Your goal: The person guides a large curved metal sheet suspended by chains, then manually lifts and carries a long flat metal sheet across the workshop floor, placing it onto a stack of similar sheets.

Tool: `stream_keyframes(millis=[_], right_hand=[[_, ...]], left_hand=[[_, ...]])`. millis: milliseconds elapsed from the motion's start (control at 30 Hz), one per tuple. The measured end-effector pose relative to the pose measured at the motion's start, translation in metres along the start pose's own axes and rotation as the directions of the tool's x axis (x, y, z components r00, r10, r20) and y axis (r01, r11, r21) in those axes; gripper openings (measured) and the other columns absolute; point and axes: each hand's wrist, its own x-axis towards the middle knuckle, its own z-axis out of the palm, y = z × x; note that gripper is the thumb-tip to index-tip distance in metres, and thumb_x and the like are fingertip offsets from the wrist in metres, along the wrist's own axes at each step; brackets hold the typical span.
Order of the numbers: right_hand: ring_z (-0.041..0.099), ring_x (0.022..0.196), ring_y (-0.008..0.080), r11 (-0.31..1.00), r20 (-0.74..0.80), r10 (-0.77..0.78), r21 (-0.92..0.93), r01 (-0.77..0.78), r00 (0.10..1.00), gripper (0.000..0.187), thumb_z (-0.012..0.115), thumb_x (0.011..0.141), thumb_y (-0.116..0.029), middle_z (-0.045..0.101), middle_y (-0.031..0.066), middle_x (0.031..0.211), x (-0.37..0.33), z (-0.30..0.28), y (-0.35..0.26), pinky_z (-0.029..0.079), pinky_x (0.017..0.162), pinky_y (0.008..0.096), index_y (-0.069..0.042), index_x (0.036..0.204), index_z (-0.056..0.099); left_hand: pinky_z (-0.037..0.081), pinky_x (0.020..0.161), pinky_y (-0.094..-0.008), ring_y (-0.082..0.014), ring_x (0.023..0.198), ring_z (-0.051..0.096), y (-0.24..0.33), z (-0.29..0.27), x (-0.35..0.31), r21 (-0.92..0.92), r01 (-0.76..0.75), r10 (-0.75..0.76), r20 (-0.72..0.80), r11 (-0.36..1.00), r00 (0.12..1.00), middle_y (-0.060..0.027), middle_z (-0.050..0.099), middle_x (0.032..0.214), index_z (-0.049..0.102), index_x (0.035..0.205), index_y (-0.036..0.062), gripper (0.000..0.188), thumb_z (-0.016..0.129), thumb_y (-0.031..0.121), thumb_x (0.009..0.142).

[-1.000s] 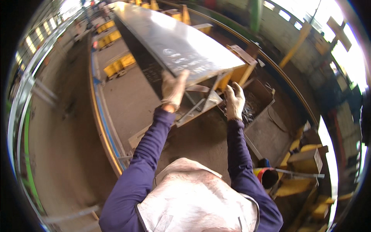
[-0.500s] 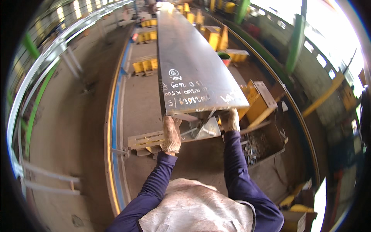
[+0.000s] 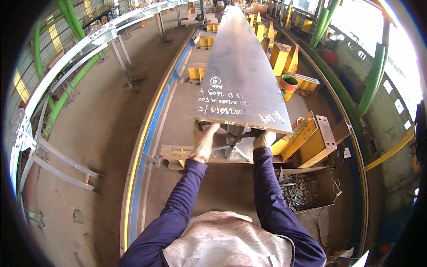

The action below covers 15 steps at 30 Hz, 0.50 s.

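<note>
Two gloved hands meet the near end of a long grey steel plate that runs away down the workshop floor. The left hand, in a pale work glove, lies with fingers spread and pressed up against the underside of the plate's near left corner; it grips nothing that can be seen. The right hand, also gloved, is curled at the plate's near edge toward the right corner, its fingertips tucked under the steel, so how tightly it closes cannot be told. Both dark blue sleeves reach forward from the lower edge of the view.

Beneath the plate's end, between the hands, sits a grey steel web and stiffener piece, resting on a low yellowish support frame. White chalk markings cover the plate's near surface. Just right of the right hand stand yellow steel brackets, and below them an open metal box of small grey fasteners. Farther along the plate's right side is an orange bucket with a green rim among more yellow stands. A blue and yellow rail curves along the concrete floor on the left, with grey steel framing beyond it and green pillars on the right.
</note>
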Motion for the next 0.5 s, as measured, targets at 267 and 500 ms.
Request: stream_keyframes(millis=[267,500], right_hand=[[0.07,0.109,0.0261,0.984,-0.11,0.143,0.122,-0.13,0.984,0.034,0.049,0.107,-0.016,0.068,0.0127,0.131,-0.005,0.026,0.012,0.06,0.092,0.0408,-0.002,0.138,0.056],[0.067,0.115,0.025,0.539,0.071,-0.365,-0.797,0.273,0.928,0.034,0.052,0.106,-0.021,0.068,0.0143,0.134,0.048,-0.03,0.092,0.054,0.098,0.0374,0.0,0.132,0.062]], left_hand=[[0.053,0.091,-0.0354,-0.0197,0.101,0.066,-0.008,-0.01,0.019,0.266,0.009,0.027,-0.131,0.964,0.991,-0.009,0.072,0.116,0.065,0.125,-0.0009,0.045,0.082,0.02,0.089],[0.054,0.087,-0.0364,-0.0224,0.097,0.07,-0.002,0.007,0.017,0.322,-0.012,0.071,-0.171,0.947,0.983,-0.0118,0.075,0.109,0.067,0.121,-0.0035,0.046,0.081,0.026,0.088]])
